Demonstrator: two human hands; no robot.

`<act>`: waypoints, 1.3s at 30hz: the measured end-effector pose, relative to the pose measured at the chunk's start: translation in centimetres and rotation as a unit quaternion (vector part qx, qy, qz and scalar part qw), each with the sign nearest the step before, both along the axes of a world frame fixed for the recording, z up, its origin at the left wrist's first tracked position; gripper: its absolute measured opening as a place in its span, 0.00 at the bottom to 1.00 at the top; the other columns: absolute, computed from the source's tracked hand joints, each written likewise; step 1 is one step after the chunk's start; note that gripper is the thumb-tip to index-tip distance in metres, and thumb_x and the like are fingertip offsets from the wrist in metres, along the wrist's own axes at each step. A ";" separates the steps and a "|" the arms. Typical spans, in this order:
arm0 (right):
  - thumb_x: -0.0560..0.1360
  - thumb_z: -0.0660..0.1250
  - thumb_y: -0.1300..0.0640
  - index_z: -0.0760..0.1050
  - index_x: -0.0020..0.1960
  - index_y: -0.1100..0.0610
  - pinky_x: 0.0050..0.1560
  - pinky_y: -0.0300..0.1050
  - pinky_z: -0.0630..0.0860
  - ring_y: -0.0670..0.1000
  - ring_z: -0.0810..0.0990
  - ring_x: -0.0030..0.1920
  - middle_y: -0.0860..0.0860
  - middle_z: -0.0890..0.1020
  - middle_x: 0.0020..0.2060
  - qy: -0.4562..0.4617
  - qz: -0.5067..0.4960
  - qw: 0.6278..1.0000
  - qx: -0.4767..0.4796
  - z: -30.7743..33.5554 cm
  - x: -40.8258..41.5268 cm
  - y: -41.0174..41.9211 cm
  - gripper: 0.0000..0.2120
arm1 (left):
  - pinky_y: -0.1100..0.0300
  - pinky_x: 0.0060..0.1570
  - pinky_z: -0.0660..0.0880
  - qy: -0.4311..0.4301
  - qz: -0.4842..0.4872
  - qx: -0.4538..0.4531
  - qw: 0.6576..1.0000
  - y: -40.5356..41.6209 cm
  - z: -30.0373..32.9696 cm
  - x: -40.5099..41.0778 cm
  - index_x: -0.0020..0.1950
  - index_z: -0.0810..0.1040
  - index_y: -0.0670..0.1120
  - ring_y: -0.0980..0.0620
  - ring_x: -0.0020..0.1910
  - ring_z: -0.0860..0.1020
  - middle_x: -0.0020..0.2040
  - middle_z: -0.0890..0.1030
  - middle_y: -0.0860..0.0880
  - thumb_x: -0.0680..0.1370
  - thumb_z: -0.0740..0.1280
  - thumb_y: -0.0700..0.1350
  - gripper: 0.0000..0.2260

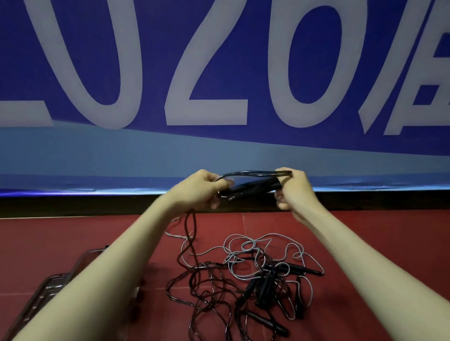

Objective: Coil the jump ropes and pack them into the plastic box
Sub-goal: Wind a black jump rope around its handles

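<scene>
Red floor (373, 249) bears tangled black and grey jump ropes (250, 280).

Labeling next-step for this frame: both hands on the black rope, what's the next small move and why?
Probably wrap one more loop: the left hand and right hand hold a partial coil with its handles, but that rope's tail hangs down into the tangled pile on the floor.

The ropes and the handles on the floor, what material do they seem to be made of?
Dark rope: probably plastic-coated cord, since it is thin, glossy and holds springy loops. Grey rope: similar, perhaps coated wire; its finish is paler and duller. Handles: matte black, likely foam or rubber grip, though the dim light leaves this open.
</scene>
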State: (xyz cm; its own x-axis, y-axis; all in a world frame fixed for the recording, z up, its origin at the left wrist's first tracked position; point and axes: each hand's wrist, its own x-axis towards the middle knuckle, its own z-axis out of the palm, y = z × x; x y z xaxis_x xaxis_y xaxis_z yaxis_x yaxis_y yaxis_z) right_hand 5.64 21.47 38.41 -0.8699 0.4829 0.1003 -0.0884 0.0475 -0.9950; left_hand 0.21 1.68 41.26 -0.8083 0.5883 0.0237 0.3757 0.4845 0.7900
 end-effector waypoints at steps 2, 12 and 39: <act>0.82 0.53 0.64 0.64 0.35 0.55 0.24 0.30 0.50 0.43 0.54 0.19 0.48 0.59 0.23 -0.019 0.088 0.996 -0.009 0.5 0.8 1.1 0.17 | 0.64 0.24 0.56 -0.035 -0.065 0.022 0.997 -1.6 0.3 -0.4 0.39 0.77 0.46 0.55 0.23 0.59 0.25 0.63 0.51 0.80 0.64 0.51 0.13; 0.81 0.57 0.59 0.68 0.37 0.57 0.24 0.37 0.47 0.43 0.55 0.21 0.47 0.62 0.22 0.026 0.195 0.980 -0.025 2.4 1.3 -0.2 0.14 | 0.63 0.26 0.60 -0.005 0.031 0.088 0.996 -1.4 -5.9 -2.1 0.37 0.78 0.44 0.59 0.23 0.63 0.21 0.68 0.56 0.82 0.61 0.49 0.16; 0.83 0.56 0.61 0.70 0.42 0.60 0.32 0.47 0.57 0.54 0.65 0.26 0.48 0.66 0.26 0.103 0.055 0.845 0.521 -1.0 3.1 1.3 0.11 | 0.52 0.40 0.74 0.303 -0.129 0.026 0.944 0.4 -0.9 3.3 0.43 0.74 0.52 0.52 0.37 0.75 0.36 0.78 0.55 0.79 0.64 0.51 0.06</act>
State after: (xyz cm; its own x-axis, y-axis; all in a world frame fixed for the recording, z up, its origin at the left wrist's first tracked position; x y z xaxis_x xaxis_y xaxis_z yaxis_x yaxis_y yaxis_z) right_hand 8.73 22.79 37.46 -0.8156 -0.0441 0.5770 -0.3162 0.8690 -0.3805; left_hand 3.55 2.13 40.40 -0.4673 0.7486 0.4703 0.8663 0.2818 0.4124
